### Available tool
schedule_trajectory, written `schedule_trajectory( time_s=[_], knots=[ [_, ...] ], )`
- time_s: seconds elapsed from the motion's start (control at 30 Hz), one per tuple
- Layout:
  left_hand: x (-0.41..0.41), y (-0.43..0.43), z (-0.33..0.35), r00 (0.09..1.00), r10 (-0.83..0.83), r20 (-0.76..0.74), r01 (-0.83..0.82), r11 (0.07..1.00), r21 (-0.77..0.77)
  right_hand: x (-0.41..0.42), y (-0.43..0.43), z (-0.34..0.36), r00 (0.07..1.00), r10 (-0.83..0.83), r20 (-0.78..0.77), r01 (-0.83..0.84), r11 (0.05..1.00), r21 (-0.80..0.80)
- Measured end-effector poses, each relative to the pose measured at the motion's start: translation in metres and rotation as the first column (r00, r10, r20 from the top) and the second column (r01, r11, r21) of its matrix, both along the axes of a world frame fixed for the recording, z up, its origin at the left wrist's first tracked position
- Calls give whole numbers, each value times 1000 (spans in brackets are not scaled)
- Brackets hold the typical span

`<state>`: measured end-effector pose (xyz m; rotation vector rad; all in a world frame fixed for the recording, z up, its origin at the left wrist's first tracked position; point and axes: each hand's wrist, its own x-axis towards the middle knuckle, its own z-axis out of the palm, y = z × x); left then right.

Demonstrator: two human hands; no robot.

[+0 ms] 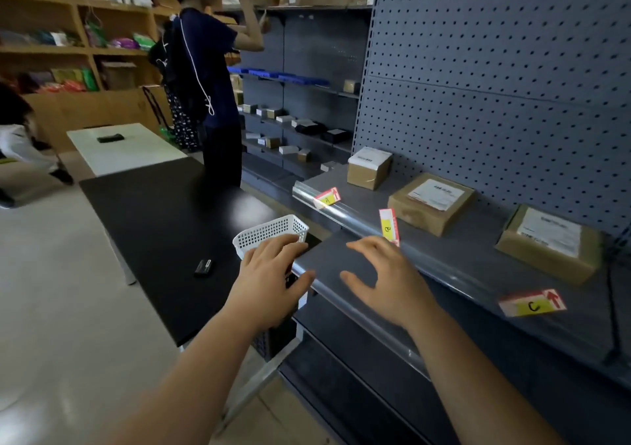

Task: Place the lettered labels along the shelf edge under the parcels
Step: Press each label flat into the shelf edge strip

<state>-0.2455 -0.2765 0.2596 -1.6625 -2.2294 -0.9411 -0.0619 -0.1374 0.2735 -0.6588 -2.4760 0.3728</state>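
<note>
Three brown parcels stand on the grey shelf [454, 260]: a small box [368, 168], a flat one [431, 202] and a larger one [549, 242]. Label A [327, 198] lies at the shelf edge under the small box. Label B [389, 226] stands upright in front of the flat parcel. Label C [532, 304] sits at the edge below the large parcel. My left hand [269, 273] hovers over the white basket [269, 231], fingers relaxed, holding nothing. My right hand [386, 279] is spread above the shelf, its fingertips just short of label B.
A black table [164, 226] with a small black object [204, 267] lies left of the shelf; a white table [126, 147] is behind it. A person [208, 79] stands at the far shelving. Pegboard [495, 85] backs the shelf.
</note>
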Motion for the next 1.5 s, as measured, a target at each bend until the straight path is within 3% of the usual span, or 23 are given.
schedule_trajectory(
  time_s=[0.37,0.8,1.1,1.5],
  knots=[
    [-102,117,-4,994,-111,-5,110,993,-45,-91,91,-13,993,-120,-5,120,993,-5],
    [-179,209,-15,929,-370,20,370,929,-21,-145,114,-3,925,-374,59,375,927,-6],
    [-214,231,-29,876,-479,55,480,877,-26,-186,107,-10,817,-551,169,555,832,30],
    [-217,248,-32,860,-503,88,504,863,8,-214,133,-11,779,-591,210,576,807,132]
  ],
)
